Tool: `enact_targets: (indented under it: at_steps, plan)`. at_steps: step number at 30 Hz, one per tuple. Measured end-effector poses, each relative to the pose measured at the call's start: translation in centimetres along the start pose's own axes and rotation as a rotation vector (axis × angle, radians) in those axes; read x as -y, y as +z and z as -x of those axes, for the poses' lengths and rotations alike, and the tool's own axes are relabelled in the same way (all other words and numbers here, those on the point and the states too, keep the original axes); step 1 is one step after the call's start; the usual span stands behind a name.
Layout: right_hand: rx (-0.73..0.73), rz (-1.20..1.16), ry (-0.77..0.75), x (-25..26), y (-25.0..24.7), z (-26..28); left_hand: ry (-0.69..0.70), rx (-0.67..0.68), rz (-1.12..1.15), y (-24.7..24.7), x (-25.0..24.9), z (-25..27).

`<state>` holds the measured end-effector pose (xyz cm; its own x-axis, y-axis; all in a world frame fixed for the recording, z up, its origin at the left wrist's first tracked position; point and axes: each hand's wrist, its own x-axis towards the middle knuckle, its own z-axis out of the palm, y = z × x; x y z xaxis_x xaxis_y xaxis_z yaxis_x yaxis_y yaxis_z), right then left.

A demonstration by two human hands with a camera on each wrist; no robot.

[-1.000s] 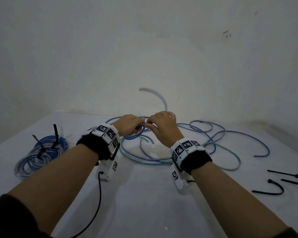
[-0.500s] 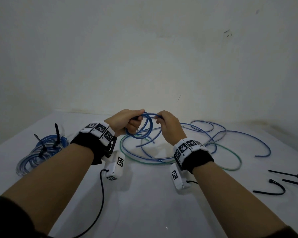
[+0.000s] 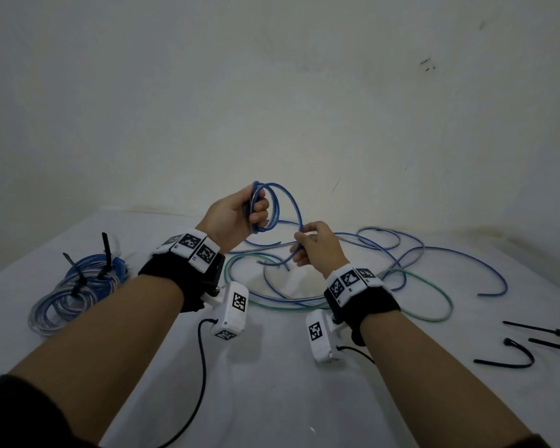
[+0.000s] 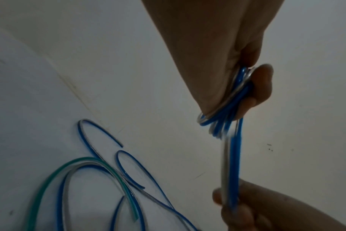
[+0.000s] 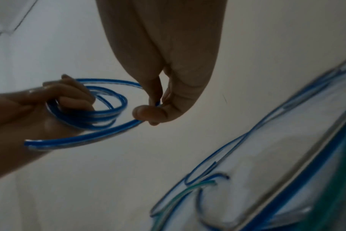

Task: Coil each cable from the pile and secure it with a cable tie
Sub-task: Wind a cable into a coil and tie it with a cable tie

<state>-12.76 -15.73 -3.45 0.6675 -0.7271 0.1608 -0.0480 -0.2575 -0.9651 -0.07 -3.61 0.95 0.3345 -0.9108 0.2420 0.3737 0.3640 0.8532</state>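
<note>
a person's left hand (image 3: 236, 218) grips a small coil of blue cable (image 3: 274, 205) above a white table (image 3: 272, 383), fingers curled through the loops and closed around several turns. the right hand (image 3: 316, 247), a little lower and just to the right of the left, pinches the same cable between thumb and fingertips where a wider loop arcs down from the coil; a short stretch of cable runs on below this hand toward the table. from the left wrist, the bunched turns (image 4: 229, 106) sit pressed between palm and fingers, with a strand dropping straight to the right hand (image 4: 253, 207). from the right wrist, the thumb and forefinger meet on the strand, and the left hand (image 5: 55, 103) with its coil (image 5: 101, 114) shows alongside.

beyond and to the right of both hands, a loose pile of blue cables (image 3: 401, 250) and a green cable (image 3: 434, 292) sprawls on the table in overlapping curves. well to the left of the left hand lies a finished bundle of blue and clear cable (image 3: 75, 292), bound with black cable ties (image 3: 105, 257) whose tails stick up. well to the right of the right hand, spare black cable ties (image 3: 518, 354) lie on the table. both forearms wear black wrist straps carrying white marker blocks.
</note>
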Motion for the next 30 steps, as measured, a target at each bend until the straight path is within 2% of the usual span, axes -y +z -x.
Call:
enact_targets:
  at_steps: [4,13,16,18,20,22,23,26,28,30]
  plan:
    - [0.034,-0.359,0.122,1.3,1.0,0.7,0.089,-0.033,-0.129,0.8,1.1,0.1]
    - [0.107,-0.615,0.235,1.5,2.1,0.8,0.131,-0.082,-0.105,2.0,2.3,-0.1]
    - [0.166,-0.550,0.250,1.7,2.0,1.1,0.148,-0.239,-0.203,2.4,2.3,-0.5]
    - [0.127,-0.336,0.221,1.7,1.8,0.8,0.134,-0.338,-0.260,2.2,2.0,-0.7]
    - [-0.051,-0.046,0.065,1.3,1.3,0.0,0.102,-0.397,-0.316,1.8,1.7,-0.8]
    - [-0.224,0.138,-0.225,1.3,0.7,-0.5,0.067,-0.419,-0.341,1.4,1.5,-0.6]
    - [-0.248,0.176,-0.368,1.5,0.5,-0.4,0.041,-0.420,-0.336,1.3,1.4,-0.6]
    - [-0.161,0.258,-0.688,2.6,0.8,0.4,-0.069,-0.374,-0.287,1.0,1.4,-0.3]
    - [-0.081,0.316,-0.783,3.2,1.5,0.9,-0.127,-0.312,-0.247,1.0,1.5,-0.3]
    - [-0.016,0.380,-0.792,3.5,2.1,0.8,-0.161,-0.279,-0.241,1.1,1.7,-0.3]
